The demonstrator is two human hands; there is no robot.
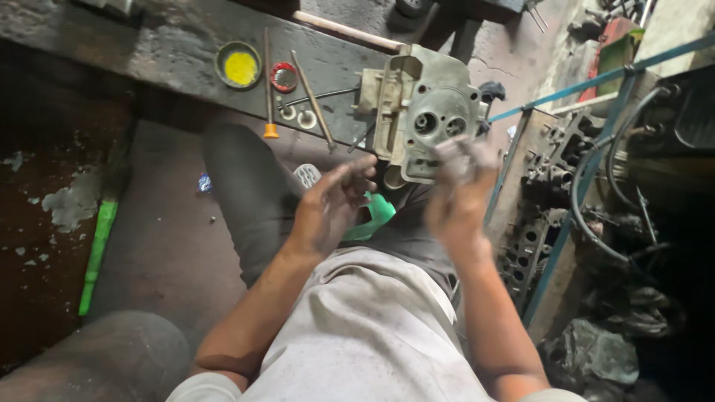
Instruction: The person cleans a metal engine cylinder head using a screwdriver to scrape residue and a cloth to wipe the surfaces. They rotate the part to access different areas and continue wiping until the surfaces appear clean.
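While both hands hang over the lap w/ nothing clearly gripped, the work looks mid-way at most. Left hand (331, 205) is loosely cupped, fingers curled and apart, empty as far as I can see. Right hand (458, 190) is motion-blurred, fingers raised toward the part; can't tell if it pinches anything small.

Just beyond the fingertips sits the cylinder head (424, 112), grey cast metal, resting at the bench edge above the knees w/ its chamber face toward the camera. Two round ports in the chamber look bare, so I judge the valves are out and seating or refitting is left to do.

Between the knees a green plastic thing (376, 216) lies low, partly hidden by the left hand.

Farther out on the dark bench (171, 45): an orange-tipped rod (268, 82), a second long rod (313, 100), a couple of small washers (298, 117), a red ring part (284, 77), and a tin of yellow paste (239, 65). All w/in reach, none touched.

Right side is crowded: a blue metal frame (566, 193), hoses, another engine casting (547, 186) close by the right forearm.
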